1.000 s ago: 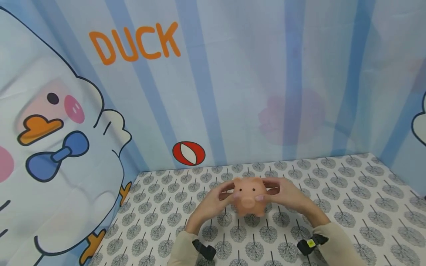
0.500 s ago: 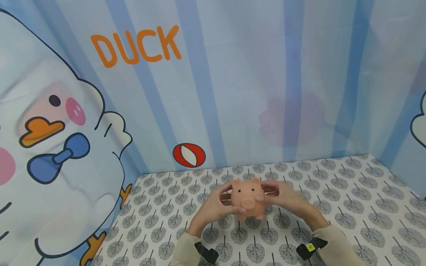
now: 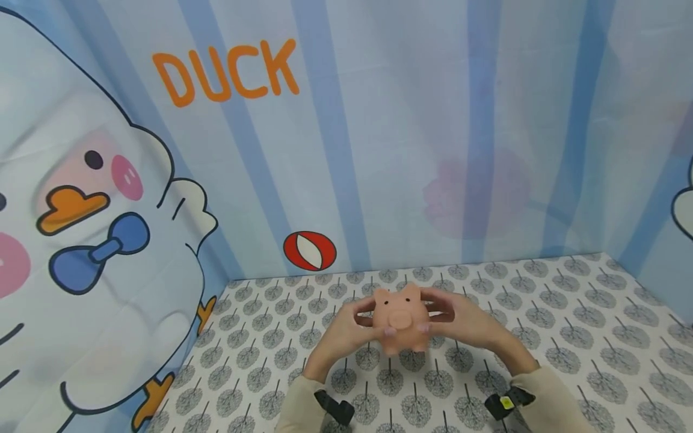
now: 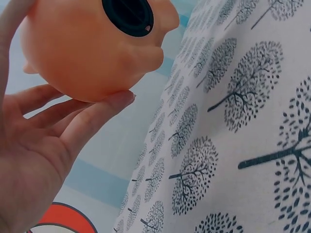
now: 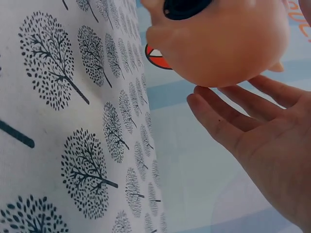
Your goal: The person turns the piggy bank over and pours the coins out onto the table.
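Observation:
A round peach-pink piggy bank (image 3: 401,337) with upright ears, dark eyes and a snout is held between both hands, its face tipped upward toward the head camera. My left hand (image 3: 346,332) grips its left side, thumb on the front and fingers around behind. On the other side my right hand (image 3: 467,320) grips it the same way. Both wrist views show the piggy bank (image 4: 82,53) off the cloth, with a black round plug (image 5: 187,7) in its belly between the stubby feet.
A white cloth with grey tree prints (image 3: 260,361) covers the table. Behind it hangs a light-blue striped curtain (image 3: 400,132) with a red-and-white ball print (image 3: 310,251). A large white duck print (image 3: 108,288) fills the left side.
The piggy bank has tilted back, so its snout points higher, and has shifted slightly left. My left thumb slid down its front, then rose a little with the tilt. Both hands keep hold.

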The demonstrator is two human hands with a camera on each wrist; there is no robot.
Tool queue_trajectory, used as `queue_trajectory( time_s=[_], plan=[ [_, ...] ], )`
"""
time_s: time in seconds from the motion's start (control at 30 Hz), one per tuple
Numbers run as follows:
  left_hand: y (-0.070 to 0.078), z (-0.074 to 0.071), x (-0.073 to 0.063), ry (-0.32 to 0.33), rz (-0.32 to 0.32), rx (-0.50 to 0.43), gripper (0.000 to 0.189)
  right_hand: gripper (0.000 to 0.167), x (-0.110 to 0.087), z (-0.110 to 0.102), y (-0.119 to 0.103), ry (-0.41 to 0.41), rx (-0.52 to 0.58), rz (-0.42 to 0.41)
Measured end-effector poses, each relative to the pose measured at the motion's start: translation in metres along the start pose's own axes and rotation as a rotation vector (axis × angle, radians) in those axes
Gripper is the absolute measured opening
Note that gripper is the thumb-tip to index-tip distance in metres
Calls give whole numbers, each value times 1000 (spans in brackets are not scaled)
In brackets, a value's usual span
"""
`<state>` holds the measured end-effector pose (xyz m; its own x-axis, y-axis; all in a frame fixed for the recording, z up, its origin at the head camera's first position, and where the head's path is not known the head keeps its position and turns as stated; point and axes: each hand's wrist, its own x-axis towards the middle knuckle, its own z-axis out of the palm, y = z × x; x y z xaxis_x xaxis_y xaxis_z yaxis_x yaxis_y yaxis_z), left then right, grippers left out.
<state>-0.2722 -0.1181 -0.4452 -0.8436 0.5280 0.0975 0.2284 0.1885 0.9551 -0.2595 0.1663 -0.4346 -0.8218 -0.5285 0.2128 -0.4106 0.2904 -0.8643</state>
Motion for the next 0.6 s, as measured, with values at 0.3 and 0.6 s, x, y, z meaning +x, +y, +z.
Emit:
queue_trajectory(
  time_s=[0.3, 0.6],
  plan=[
    [4, 2, 0, -24, 15, -34, 71, 82, 1, 7, -9, 10, 1, 17],
    [-1, 7, 3, 27, 29, 62, 70, 70, 1, 7, -7, 54, -6, 39]
  ],
)
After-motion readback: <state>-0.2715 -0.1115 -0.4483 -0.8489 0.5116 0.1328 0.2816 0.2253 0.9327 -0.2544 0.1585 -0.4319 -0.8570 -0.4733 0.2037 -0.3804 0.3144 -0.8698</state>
